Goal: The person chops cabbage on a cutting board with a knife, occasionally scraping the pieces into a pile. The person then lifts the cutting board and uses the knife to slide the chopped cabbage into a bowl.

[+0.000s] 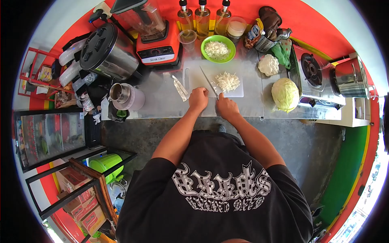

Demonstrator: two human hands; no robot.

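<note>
My right hand is closed around the handle of a kitchen knife, whose blade slants up and left over a white cutting board. My left hand rests at the board's near left edge with its fingers curled; whatever they may hold is hidden. To the right of the blade lies a pile of shredded cabbage. More pale shreds fill a green bowl behind the board. Left of the board are pale strips on the metal table.
A whole cabbage and a crumpled white bag sit on the right, before a gas stove. Toward the back stand a red blender, oil bottles and a clear cup. A large steel pot and a jug occupy the left.
</note>
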